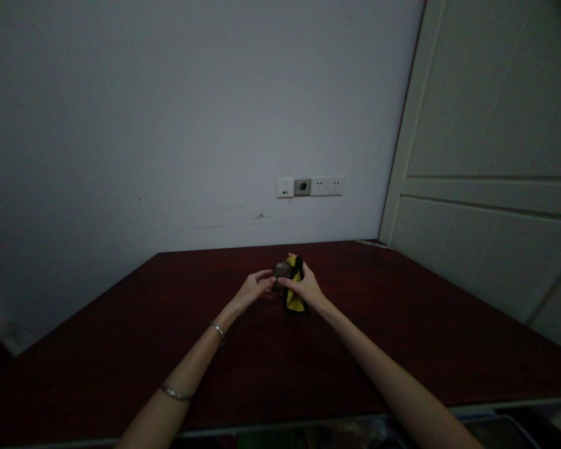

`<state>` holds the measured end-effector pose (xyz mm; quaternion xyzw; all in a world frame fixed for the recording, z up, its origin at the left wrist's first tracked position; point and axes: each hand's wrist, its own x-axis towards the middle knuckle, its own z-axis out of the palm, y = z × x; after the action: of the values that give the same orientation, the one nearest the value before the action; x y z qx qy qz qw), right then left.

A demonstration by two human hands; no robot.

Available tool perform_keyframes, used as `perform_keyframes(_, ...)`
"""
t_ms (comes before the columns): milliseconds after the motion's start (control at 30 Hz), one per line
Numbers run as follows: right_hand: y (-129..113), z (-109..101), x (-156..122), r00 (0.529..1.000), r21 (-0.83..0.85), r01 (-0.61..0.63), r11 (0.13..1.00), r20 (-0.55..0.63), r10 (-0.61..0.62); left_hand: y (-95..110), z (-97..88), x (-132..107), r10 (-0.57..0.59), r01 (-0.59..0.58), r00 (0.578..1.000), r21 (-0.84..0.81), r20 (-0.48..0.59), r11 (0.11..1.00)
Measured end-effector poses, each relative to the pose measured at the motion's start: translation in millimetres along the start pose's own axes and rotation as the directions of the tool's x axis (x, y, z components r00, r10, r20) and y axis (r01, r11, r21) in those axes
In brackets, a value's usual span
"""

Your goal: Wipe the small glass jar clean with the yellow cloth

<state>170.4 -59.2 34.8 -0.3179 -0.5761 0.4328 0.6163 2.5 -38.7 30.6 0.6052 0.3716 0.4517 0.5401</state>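
Note:
Both hands meet over the dark red table, around a small item near its middle. My right hand (310, 288) is closed on a yellow cloth-like piece with black edging (295, 302), its thumb reaching across the front to the left. At the left end of this piece is a rounded brownish-grey lump (282, 270); whether the two are joined I cannot tell. My left hand (255, 288) is at the lump's left side, with curled fingers and its fingertips against it. The dim light hides finer detail.
The dark red tabletop (168, 312) runs back to a pale wall (168, 125) with a row of sockets and switches (310, 187). A panelled light door (486, 137) stands at the right. Below the table's front edge, some dim items show. Two bracelets circle the left arm.

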Motion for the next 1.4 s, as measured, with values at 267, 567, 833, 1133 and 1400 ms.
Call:
perform_keyframes(267,1.1,3.2,1.6,0.967,0.142,-0.244,0.959,-0.032,0.251,-6.4,1.9,4.0,0.231,-0.231,0.973,0.026,-0.002,0.973)
perform_keyframes(567,-0.1,0.9,1.9,0.969,0.093,-0.242,0.966,-0.031,0.246,-7.8,12.8,-6.7,0.219,-0.246,0.961,0.153,0.171,0.957)
perform_keyframes(833,-3.6,4.0,0.8,0.984,0.075,-0.179,0.981,-0.009,0.18,-3.2,16.3,-9.9,0.352,-0.356,0.933,0.32,0.075,0.878)
perform_keyframes(1133,-2.0,-0.2,4.2,1.0,-0.16,0.011,0.987,0.002,-0.011,-7.3,22.4,-11.4,0.382,-0.329,0.924,0.495,-0.006,0.804)
perform_keyframes(1400,-6.6,-0.7,-5.0,0.9,-0.365,0.43,0.826,0.099,-0.425,-4.4,25.3,-12.4,0.405,-0.386,0.912,0.462,0.063,0.799)
